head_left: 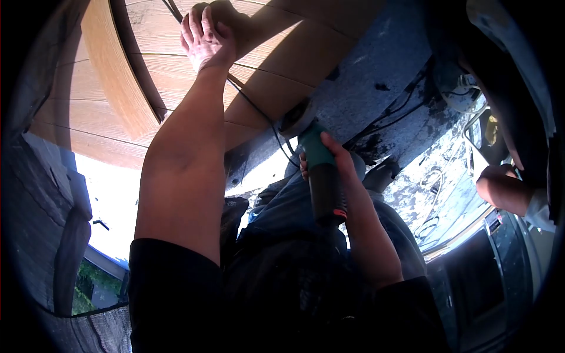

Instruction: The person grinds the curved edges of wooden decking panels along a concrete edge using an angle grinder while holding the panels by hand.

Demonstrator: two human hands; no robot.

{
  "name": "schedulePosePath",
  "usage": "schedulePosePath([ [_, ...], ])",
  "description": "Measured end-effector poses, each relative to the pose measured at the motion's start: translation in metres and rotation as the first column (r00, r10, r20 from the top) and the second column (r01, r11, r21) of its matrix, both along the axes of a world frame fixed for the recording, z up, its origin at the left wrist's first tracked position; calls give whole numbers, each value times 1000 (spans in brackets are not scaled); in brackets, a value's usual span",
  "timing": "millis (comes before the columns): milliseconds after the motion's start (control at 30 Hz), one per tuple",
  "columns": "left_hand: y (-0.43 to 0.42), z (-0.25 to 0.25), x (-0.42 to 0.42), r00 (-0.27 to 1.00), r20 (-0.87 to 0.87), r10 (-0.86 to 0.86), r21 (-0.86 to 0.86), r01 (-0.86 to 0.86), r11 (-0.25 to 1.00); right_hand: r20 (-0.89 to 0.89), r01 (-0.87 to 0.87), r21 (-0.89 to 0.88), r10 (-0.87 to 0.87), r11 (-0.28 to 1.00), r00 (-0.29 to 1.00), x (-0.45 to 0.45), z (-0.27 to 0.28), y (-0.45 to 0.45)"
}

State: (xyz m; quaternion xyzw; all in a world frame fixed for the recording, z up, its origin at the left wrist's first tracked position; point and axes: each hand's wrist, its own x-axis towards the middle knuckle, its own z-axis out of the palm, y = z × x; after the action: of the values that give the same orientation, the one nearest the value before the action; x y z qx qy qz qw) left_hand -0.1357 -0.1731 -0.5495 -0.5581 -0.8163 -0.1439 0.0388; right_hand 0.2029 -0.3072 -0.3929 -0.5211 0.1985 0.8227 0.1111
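Note:
My left hand (207, 42) rests on wood-grain planks (170, 70), its fingers stretched out and slightly apart. A thin dark cable (253, 105) runs across the planks and passes beneath this hand. My right hand (336, 154) is wrapped round the body of a green and black angle grinder (321, 176). The grinder's head and round disc guard (299, 117) point up toward the near edge of the planks. Shadow hides the details of its disc. The cable hangs down from the plank edge, close to the grinder.
A loose curved wood-grain strip (115, 70) lies over the planks at the left. Beyond the plank edge is a dark-stained grey floor (382, 88) with cords. Another person's arm (505, 189) shows at the right. Dark mesh (94, 329) hangs at lower left.

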Motion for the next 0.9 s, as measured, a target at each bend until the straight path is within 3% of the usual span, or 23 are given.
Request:
schedulePosePath([
  [333,1,5,1,999,18,28,-58,-27,998,73,-14,84,8,996,997,26,-7,47],
  [500,1,4,0,1000,16,26,-62,-25,998,-5,29,63,-29,998,1000,38,-12,69],
  [600,1,4,0,1000,15,23,-60,-22,998,-8,-10,118,11,993,1000,37,-15,64],
  [800,0,4,0,1000,18,17,-53,-16,998,80,-67,112,58,991,995,15,2,39],
  [900,0,4,0,1000,17,14,-44,-14,999,35,-41,56,39,998,999,13,-4,26],
])
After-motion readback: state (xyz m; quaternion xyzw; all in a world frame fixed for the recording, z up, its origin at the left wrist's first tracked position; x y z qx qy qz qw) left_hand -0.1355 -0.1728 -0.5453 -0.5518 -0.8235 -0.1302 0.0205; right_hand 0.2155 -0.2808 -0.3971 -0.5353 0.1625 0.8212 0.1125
